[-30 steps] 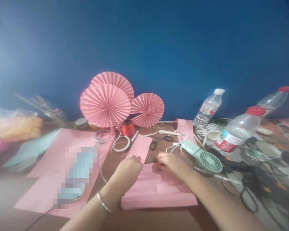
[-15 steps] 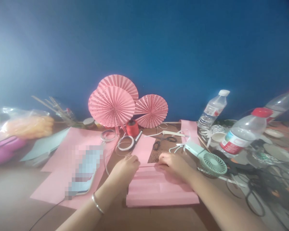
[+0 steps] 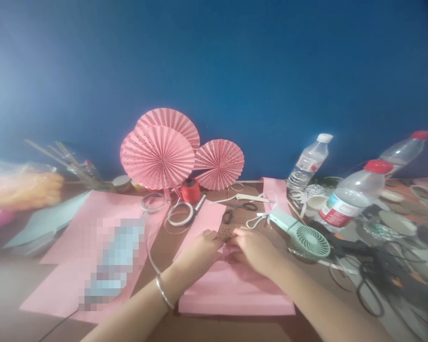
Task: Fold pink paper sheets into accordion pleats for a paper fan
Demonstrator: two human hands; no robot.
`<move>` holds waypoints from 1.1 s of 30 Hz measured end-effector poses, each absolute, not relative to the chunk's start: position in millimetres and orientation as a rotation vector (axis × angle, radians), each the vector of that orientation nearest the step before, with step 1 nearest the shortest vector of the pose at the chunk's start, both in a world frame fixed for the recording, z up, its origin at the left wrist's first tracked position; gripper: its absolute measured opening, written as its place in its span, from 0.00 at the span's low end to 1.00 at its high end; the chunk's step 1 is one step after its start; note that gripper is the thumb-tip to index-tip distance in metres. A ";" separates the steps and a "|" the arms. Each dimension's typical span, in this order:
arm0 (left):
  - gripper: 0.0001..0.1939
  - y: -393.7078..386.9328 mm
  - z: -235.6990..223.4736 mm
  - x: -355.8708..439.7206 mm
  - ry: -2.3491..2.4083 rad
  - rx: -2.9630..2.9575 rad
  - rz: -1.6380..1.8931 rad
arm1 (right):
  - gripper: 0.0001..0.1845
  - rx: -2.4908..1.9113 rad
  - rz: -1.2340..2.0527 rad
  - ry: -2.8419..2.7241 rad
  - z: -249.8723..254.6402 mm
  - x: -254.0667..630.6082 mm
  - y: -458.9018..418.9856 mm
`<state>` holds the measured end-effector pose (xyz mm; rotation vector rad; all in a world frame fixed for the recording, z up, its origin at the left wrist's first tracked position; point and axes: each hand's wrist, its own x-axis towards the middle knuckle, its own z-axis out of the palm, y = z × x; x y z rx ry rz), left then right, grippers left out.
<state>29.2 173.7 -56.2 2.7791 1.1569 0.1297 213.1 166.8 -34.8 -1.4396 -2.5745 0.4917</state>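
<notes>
A creased sheet of pink paper lies on the table in front of me, with fold lines running across it. At its far edge my left hand is closed on the paper, fingers bent and pinching. Close beside it, my right hand grips the same edge, its fingertips nearly meeting the left ones. The pinched stretch is partly hidden behind my fingers. Beyond the hands lie a strip of pink paper and black-handled scissors.
Pink pleated paper fans stand against the blue wall. Near them are a red thread spool and a roll of tape. A blurred phone lies left on pink sheets. Right are a green handheld fan, bottles and cables.
My left hand has moved right along the paper's far edge, closer to my right hand. The right hand stays near the edge. The view has shifted slightly.
</notes>
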 end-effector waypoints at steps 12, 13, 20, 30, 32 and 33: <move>0.07 168.5 -44.4 32.7 1.285 2.544 0.119 | 0.08 -1.335 0.436 -2.565 -28.9 213.5 165.0; 0.07 168.0 -44.6 32.7 1.283 2.550 0.122 | 0.09 -1.322 0.444 -2.565 -29.6 213.5 165.2; 0.07 165.4 -47.6 31.1 1.320 2.614 0.187 | 0.10 -1.214 0.467 -2.545 -40.2 214.3 168.4; 0.18 171.3 -39.9 27.3 1.305 2.416 0.180 | 0.11 -1.263 0.543 -2.475 -48.2 216.8 171.2; 0.16 171.0 -37.0 27.6 1.304 2.400 0.191 | 0.11 -1.247 0.590 -2.471 -49.6 218.6 172.8; 0.15 171.0 -35.4 27.6 1.316 2.390 0.192 | 0.10 -1.246 0.617 -2.468 -48.9 219.5 173.5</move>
